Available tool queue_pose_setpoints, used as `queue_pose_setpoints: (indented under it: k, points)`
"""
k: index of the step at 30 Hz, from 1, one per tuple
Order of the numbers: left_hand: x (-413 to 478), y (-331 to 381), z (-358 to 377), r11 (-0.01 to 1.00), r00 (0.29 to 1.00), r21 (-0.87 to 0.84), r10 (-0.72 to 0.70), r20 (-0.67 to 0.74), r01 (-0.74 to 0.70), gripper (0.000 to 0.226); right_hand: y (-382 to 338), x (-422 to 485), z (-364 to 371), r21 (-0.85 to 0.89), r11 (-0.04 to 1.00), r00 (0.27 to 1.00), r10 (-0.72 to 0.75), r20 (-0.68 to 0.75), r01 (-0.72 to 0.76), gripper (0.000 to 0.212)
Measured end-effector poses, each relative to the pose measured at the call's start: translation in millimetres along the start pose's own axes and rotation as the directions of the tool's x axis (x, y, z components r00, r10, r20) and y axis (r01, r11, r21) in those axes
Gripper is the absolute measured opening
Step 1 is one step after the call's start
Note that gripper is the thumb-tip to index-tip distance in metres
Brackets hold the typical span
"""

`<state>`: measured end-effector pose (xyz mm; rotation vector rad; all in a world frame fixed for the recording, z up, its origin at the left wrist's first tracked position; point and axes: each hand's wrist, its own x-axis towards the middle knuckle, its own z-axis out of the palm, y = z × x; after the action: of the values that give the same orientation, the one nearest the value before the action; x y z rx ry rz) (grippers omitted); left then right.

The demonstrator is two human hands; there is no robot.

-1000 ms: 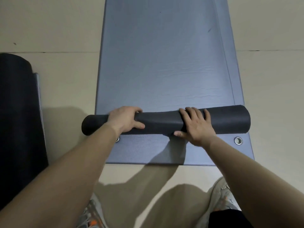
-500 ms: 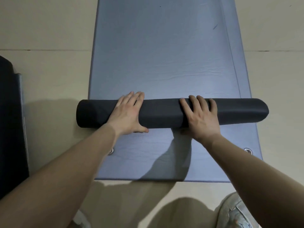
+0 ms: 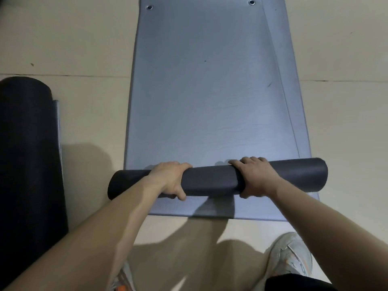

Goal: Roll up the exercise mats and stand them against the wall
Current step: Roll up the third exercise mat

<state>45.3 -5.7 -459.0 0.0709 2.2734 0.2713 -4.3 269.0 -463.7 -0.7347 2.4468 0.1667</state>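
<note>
Grey shoe [image 3: 291, 255] sits at lower right of the frame. Above it, the left hand [image 3: 171, 179] and right hand [image 3: 255, 177] grip the dark roll [image 3: 210, 181], fingers pressed together and curled over its top, thumbs on its near side. The roll lies across the blue-grey mat [image 3: 210, 91] at lower centre; the flat part runs to the top edge. A second rolled mat [image 3: 27, 154] lies at left.

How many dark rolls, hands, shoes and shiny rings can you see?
Dark rolls: 2, held roll, left-side roll
Hands: 2, left hand, right hand
Shoes: 2, left shoe, right shoe
Shiny rings: 2, left ring, right ring
Total: 8
</note>
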Motion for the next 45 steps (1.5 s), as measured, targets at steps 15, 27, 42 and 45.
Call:
queue_pose_setpoints:
  k: [15, 27, 42, 45]
  points:
    - [22.7, -2.0, 16.1, 0.983, 0.886, 0.095, -0.098, -0.454, 0.157, 0.118, 9.7, 22.6, 19.1, 0.005, 1.0, 0.902, 0.008, -0.431, -0.007, 0.109]
    - [51.4, -18.1, -14.5, 0.986, 0.855, 0.167, 0.079, -0.513, 0.01, 0.108, 18.3, 69.7, -42.8, -0.103, 0.989, 0.97, 0.078, -0.23, -0.104, 0.1]
    - [-20.9, -11.4, -3.4, 0.992, 0.985, -0.109, -0.074, -0.154, 0.058, 0.103, -48.6, -27.3, 29.2, 0.021, 0.993, 0.986, 0.119, -0.116, -0.117, 0.146]
    - [-41.7, 4.0, 30.6, 0.981, 0.835, -0.018, -0.176, -0.522, 0.195, 0.094, -35.2, 5.6, -2.9, 0.089, 0.988, 0.988, 0.132, -0.076, -0.126, 0.14]
